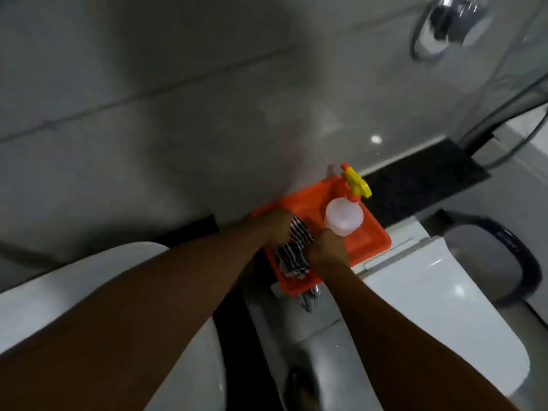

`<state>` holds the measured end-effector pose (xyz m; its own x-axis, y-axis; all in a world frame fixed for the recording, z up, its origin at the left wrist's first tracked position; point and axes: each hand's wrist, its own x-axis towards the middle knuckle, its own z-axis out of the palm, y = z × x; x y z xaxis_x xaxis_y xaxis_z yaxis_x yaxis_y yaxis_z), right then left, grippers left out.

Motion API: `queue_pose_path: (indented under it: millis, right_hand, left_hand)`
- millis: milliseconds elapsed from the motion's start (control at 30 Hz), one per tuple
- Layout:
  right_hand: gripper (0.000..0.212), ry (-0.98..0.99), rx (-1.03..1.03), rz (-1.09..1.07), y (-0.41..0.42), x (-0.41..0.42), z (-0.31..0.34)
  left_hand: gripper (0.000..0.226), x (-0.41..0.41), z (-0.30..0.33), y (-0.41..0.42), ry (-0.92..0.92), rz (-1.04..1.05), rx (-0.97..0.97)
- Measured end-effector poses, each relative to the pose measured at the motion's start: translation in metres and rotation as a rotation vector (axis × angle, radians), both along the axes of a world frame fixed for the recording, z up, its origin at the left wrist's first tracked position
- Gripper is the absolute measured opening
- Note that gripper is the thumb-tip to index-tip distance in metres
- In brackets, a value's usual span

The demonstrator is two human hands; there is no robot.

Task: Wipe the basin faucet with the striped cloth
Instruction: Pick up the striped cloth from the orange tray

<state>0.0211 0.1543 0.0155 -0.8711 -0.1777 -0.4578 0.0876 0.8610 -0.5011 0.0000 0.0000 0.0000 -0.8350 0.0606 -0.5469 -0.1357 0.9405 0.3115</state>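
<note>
The striped cloth (292,250), black and white, lies bunched in an orange tray (372,243) that rests on a ledge. My left hand (271,228) grips the cloth's far end and my right hand (327,250) grips it from the right side. A chrome fitting (310,296), perhaps the basin faucet, pokes out just under the tray's near edge, mostly hidden. The white basin (59,295) curves at the lower left beneath my left arm.
A translucent spray bottle (344,216) with a yellow and orange trigger stands in the tray beside my right hand. A white toilet tank (439,292) sits to the right, a dark-seated bin or toilet further right. Tiled wall behind; a chrome shower fixture (447,22) at top right.
</note>
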Motion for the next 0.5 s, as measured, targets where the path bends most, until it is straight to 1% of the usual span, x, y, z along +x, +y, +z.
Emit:
queue_pose_path:
  millis: [67,133,233,300,400,500]
  right_hand:
    - [0.032,-0.029,0.062,-0.02,-0.002,-0.013,-0.017]
    - [0.028,-0.028,0.151,0.033,-0.003,-0.022,-0.032]
    - [0.032,-0.009,0.213,0.092,-0.007,-0.026,-0.053]
    - [0.036,-0.007,0.188,0.075,-0.007,-0.03,-0.064]
    - [0.033,-0.062,0.084,0.081,-0.006,-0.04,-0.073]
    - [0.029,-0.123,-0.018,0.032,-0.005,-0.053,-0.069]
  left_hand:
    - [0.026,-0.014,-0.021,0.001,-0.038,0.091,0.003]
    - [0.028,-0.022,-0.038,-0.001,-0.063,0.142,-0.016]
    - [0.03,-0.034,-0.058,-0.001,-0.089,0.121,-0.023]
    - [0.03,-0.041,-0.066,-0.002,-0.069,0.12,-0.039]
    - [0.028,-0.044,-0.067,-0.003,-0.074,0.133,-0.036]
    - [0.017,-0.042,-0.057,-0.008,-0.035,0.18,0.054]
